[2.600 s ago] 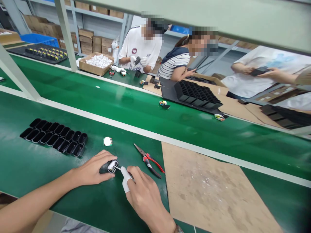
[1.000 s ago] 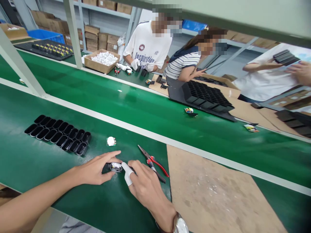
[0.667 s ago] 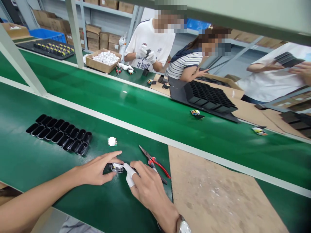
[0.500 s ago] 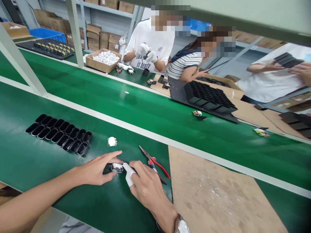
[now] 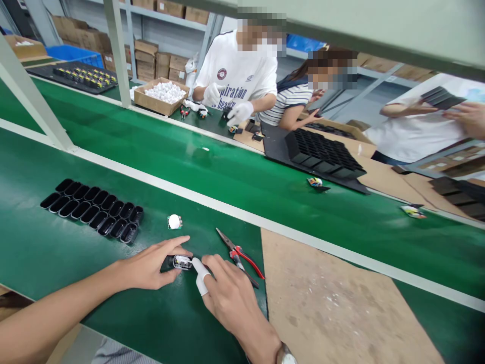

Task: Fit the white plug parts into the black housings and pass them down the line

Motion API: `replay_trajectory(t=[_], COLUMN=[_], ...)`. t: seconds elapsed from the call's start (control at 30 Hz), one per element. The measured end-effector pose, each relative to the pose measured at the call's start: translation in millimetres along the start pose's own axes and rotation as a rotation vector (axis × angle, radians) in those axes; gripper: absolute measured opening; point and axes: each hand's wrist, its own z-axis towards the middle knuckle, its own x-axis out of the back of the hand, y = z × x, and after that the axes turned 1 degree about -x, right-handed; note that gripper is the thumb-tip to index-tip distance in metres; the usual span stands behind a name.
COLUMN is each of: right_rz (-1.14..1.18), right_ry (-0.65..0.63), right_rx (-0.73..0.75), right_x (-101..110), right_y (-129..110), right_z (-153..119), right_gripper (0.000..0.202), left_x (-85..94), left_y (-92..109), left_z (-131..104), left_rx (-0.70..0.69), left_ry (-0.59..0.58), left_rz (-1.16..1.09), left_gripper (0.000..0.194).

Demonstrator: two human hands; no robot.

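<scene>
A small black oval plastic housing [image 5: 182, 262] with a circuit board inside is held near the front of the green bench, its open end facing me. My left hand [image 5: 153, 264] grips its left side between thumb and fingers, with the index finger stretched out above. At the housing's right rim is my right hand [image 5: 229, 290], wearing white finger cots on thumb and index finger. Those two fingertips are pinched together; what lies between them is too small to make out. Just beyond the hands lies a circuit board with a white dome [image 5: 174, 221].
Red-handled long-nose pliers [image 5: 240, 255] lie beyond my right hand. Two rows of empty black housings [image 5: 93, 207] stand at left, and a brown board [image 5: 322, 298] at right. Behind the white rail [image 5: 182, 189] runs a green belt [image 5: 227, 167] carrying small assemblies [image 5: 317, 184]. Co-workers sit opposite.
My hands and the housing stay almost in place. The assemblies on the belt have shifted slightly right. Across the belt, the gloved co-worker's hands have lowered and spread apart.
</scene>
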Motion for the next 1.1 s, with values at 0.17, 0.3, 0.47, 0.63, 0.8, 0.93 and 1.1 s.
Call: replay_trajectory(t=[0.17,0.3,0.47,0.63,0.8,0.93,1.1], right_rz=[-0.018,0.01,0.082,0.054,-0.104,-0.106,-0.111], right_ry=[0.0,0.056,0.066,0.045,0.009,-0.017,-0.022], right_rx=[-0.046,-0.16,-0.18,-0.163,-0.256,-0.272,-0.281], right_x=[9,3,-3,2,-6,-18,-27], right_y=[0,7,-1,-5,7,9,11], right_z=[-5,-20,-29,-20,-27,-38,-39], right_gripper=[0.028,0.023,0.022,0.023,0.027,0.033,0.03], left_x=[0.4,0.8,-1.3,-2.2,-1.6,-1.3,-0.2], left_y=[2,3,1,1,2,2,3], left_z=[-1,-2,-2,-3,-5,-4,-3], left_rx=[0.01,0.019,-0.001,-0.021,-0.027,-0.031,-0.034], left_ry=[0.01,0.047,0.087,0.11,0.101,0.079,0.066], left_rz=[0.023,0.068,0.105,0.11,0.118,0.11,0.108], left_gripper=[0.078,0.052,0.038,0.044,0.043,0.051,0.055])
